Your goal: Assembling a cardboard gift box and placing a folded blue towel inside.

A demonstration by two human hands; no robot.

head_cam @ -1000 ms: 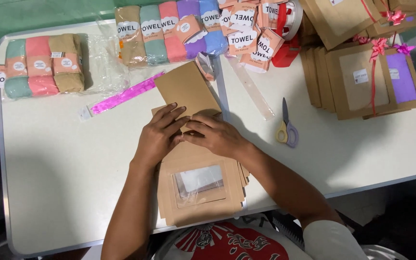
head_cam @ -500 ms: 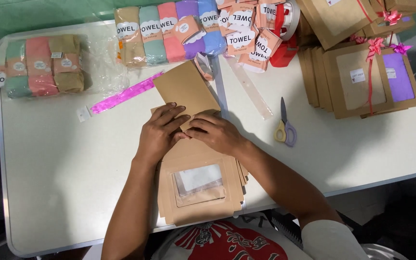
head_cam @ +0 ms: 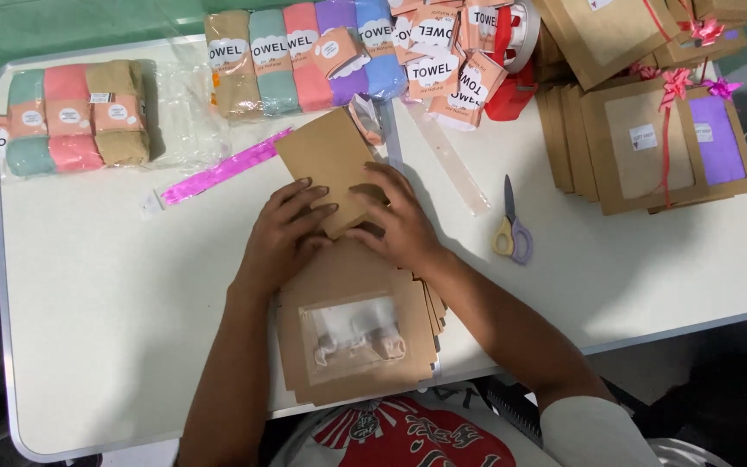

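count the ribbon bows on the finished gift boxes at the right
3 show: a pink bow near the top edge, a pink bow on the windowed box, a purple bow beside it. Others may lie hidden in the stacks.

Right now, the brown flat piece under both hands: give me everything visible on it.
The flat brown box blank looks like plain kraft card, unprinted on the side showing. It lies flat and tilted on the white table, its near end overlapping the stack of windowed brown boxes. The left hand presses its near left part with fingers spread; the right hand presses its right edge. Its far corner reaches a clear plastic strip; a pink ribbon lies just left. The near end is hidden by the hands.
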